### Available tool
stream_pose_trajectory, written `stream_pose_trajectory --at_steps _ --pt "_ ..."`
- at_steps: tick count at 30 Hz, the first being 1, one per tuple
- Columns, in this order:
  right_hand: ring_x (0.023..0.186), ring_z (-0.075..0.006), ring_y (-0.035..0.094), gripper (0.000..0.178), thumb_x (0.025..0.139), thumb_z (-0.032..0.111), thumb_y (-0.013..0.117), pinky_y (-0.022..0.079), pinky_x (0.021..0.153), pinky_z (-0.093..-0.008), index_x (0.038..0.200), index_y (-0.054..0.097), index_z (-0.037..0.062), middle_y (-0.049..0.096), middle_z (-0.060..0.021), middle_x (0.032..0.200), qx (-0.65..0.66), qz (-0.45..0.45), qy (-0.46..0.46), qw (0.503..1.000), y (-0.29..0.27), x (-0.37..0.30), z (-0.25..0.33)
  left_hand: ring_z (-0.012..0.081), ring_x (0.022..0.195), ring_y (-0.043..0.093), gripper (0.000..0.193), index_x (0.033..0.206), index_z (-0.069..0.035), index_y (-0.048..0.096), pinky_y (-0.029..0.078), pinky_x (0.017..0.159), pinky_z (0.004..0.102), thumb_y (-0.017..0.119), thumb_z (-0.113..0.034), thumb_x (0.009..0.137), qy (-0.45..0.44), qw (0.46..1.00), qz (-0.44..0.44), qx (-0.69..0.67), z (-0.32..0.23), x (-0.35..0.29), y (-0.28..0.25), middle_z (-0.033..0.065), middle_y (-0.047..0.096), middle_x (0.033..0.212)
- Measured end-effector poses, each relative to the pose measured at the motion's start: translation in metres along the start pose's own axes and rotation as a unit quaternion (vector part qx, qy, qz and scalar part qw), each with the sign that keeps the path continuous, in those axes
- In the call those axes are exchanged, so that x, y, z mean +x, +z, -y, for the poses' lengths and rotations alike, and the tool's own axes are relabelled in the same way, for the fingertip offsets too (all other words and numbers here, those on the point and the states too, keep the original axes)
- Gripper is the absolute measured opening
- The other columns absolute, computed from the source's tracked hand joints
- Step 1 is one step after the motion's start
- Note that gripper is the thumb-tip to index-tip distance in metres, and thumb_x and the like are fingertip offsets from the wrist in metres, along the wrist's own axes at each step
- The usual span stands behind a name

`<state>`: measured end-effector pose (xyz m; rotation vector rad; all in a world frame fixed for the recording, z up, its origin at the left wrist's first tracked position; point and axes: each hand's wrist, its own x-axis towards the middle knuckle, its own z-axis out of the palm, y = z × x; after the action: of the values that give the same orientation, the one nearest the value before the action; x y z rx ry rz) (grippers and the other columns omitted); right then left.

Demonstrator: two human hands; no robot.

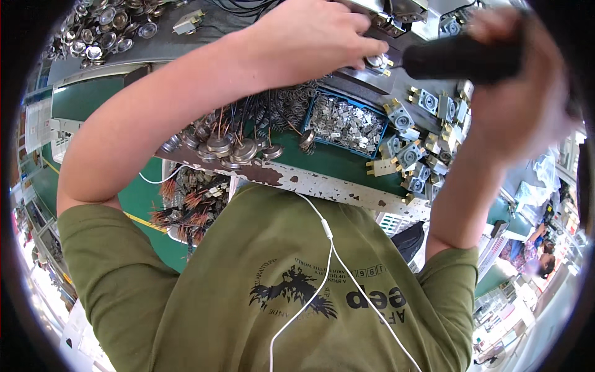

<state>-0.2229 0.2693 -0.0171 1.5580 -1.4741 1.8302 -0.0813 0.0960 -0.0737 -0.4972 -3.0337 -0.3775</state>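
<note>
My left hand [319, 38] reaches across the far side of the bench. Its fingertips close on a small round metal part with brass-coloured terminals [377, 63], which rests on a dark metal block [362, 79]. My right hand [517, 99], smeared by motion, is wrapped round a black power screwdriver [462, 59]. The screwdriver lies nearly level, its narrow tip pointing left at the metal part. Whether the tip touches the part I cannot tell.
A blue tray [310, 111] holds small metal pieces. Several square switch-like units [410, 155] lie to its right. Round metal caps with wires [245, 150] sit by the chipped bench edge [322, 186]. More metal discs [105, 37] are heaped far left. A white earphone cable [326, 229] hangs over my shirt.
</note>
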Motion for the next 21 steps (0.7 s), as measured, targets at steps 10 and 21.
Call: stream_pose_trajectory --at_steps 10,21 --pt "0.066 -0.0246 0.062 0.01 0.094 0.0 0.065 0.055 0.062 -0.0391 0.095 0.066 -0.0097 0.063 -0.0192 0.076 0.086 -0.047 0.05 0.994 -0.006 0.028 0.016 0.0182 0.083 0.069 0.01 0.071 -0.017 0.075 0.05 0.069 0.0324 0.067 -0.018 0.077 0.144 0.982 -0.002 0.118 -0.062 -0.008 0.046 -0.0011 0.073 0.079" --pt "0.06 -0.023 0.061 0.017 0.095 0.005 0.069 0.055 0.06 -0.0379 0.102 0.061 -0.009 0.063 -0.0165 0.071 0.143 -0.125 0.062 0.98 0.018 0.031 0.01 0.022 0.081 0.067 0.01 0.082 -0.009 0.065 0.054 0.071 0.0355 0.066 -0.018 0.082 0.11 0.991 -0.07 -0.022 -0.06 -0.011 0.045 0.0034 0.065 0.077"
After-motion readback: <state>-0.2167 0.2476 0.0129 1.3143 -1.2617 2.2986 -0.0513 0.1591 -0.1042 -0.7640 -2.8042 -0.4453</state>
